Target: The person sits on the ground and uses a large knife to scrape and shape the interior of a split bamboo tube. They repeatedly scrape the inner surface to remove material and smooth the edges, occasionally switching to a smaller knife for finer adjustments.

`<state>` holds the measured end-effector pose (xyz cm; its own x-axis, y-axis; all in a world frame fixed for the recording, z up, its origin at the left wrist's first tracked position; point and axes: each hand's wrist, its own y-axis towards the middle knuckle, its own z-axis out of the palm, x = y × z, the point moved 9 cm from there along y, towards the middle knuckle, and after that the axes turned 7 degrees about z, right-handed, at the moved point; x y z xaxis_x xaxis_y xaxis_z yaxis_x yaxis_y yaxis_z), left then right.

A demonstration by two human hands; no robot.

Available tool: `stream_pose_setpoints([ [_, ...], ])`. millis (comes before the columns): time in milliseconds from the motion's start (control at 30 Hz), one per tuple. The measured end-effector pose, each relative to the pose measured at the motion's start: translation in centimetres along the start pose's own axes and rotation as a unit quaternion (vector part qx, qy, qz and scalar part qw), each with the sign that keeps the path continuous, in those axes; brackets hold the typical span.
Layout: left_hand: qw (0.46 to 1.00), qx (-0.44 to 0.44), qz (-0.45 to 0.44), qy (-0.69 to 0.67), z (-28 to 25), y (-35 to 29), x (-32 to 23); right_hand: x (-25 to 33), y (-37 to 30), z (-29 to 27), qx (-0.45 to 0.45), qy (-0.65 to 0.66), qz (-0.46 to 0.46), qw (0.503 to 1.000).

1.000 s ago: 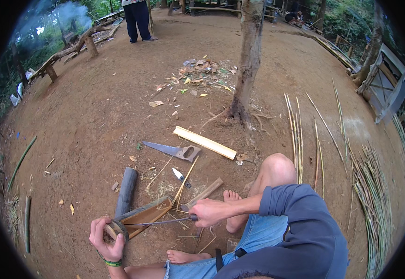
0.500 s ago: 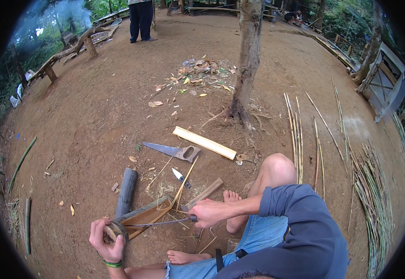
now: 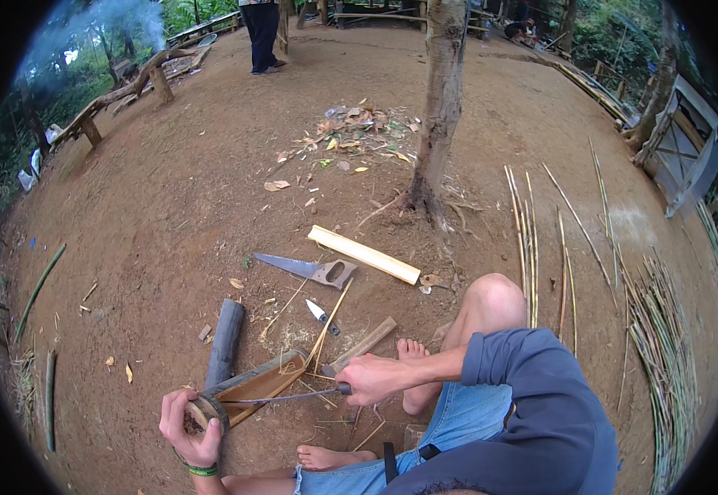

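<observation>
My left hand (image 3: 187, 429) grips the near end of a thick bamboo section (image 3: 272, 363), its thumb and fingers wrapped round the rim. The bamboo lies slanted on the ground with a long opening cut in its side. My right hand (image 3: 367, 379) is closed on the dark handle of a long thin-bladed knife (image 3: 293, 398). Its blade reaches left across the bamboo, with the tip close to my left hand. Beyond the right hand lies a flat wooden piece (image 3: 366, 342). Thin split strips (image 3: 330, 326) rest against the bamboo's far end.
Ahead lie a handsaw (image 3: 309, 268), a split pale bamboo length (image 3: 363, 254), a small knife (image 3: 320, 313) and a dark bamboo tube (image 3: 224, 342). A tree trunk (image 3: 440, 107) stands beyond. Bundled thin canes (image 3: 660, 371) lie at right. A person (image 3: 263, 37) stands far off.
The standing person in the distance has shifted to the right. Both hands, the bamboo and the knife stay nearly where they were.
</observation>
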<state>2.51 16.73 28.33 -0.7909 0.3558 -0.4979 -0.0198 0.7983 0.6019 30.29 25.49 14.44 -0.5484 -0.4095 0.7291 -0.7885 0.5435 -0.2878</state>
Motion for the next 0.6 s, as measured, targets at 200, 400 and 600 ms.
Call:
stream_pose_setpoints([
  [200,1.000,0.001,0.001,-0.001,0.1,-0.1,0.1,-0.1,0.0,0.1,0.006,0.011,0.012,1.000],
  [400,1.000,0.003,-0.004,-0.003,0.0,0.0,0.2,-0.5,0.1,0.3,0.000,0.012,0.012,1.000],
  [600,1.000,-0.005,-0.008,-0.004,-0.3,0.1,0.3,-0.6,0.8,0.2,-0.019,-0.011,-0.011,1.000],
])
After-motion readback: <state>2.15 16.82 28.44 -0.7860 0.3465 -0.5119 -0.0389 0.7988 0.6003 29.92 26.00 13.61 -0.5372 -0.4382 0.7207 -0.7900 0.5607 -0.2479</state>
